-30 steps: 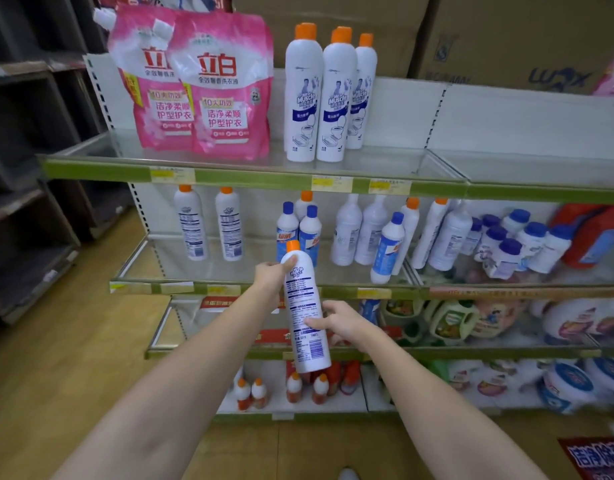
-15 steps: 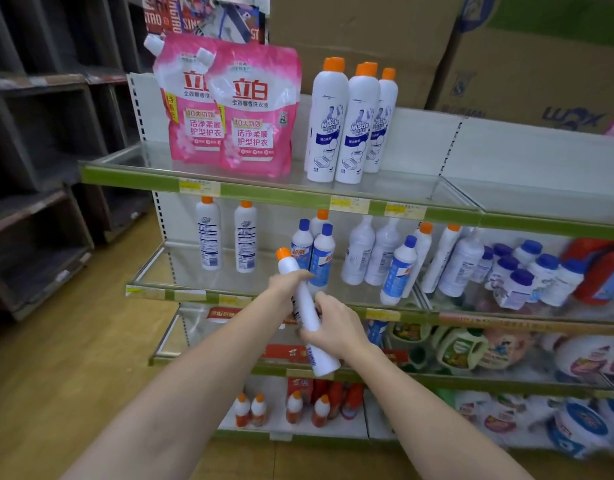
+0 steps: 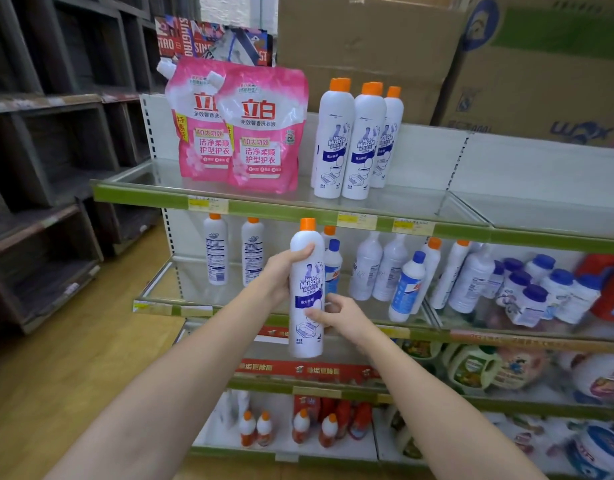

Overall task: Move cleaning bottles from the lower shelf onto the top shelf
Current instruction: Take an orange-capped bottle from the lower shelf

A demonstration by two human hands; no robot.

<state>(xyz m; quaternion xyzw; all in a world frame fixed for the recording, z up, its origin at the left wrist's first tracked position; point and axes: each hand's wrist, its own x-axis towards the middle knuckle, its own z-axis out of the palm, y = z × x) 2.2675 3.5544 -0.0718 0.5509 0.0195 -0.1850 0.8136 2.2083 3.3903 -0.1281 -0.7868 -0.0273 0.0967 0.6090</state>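
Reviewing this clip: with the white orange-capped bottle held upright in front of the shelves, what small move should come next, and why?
Probably lift the white orange-capped Mr Muscle bottle up and forward toward the bare stretch of the glass top shelf, right of the three matching white bottles. It is upright, label facing out, the left hand gripping near its shoulder and the right hand steadying its middle, with its cap near the shelf edge.

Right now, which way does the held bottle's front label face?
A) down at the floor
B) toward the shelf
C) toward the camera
C: the held bottle stands upright with its printed brand label readable, left hand near the top, right hand lower down.
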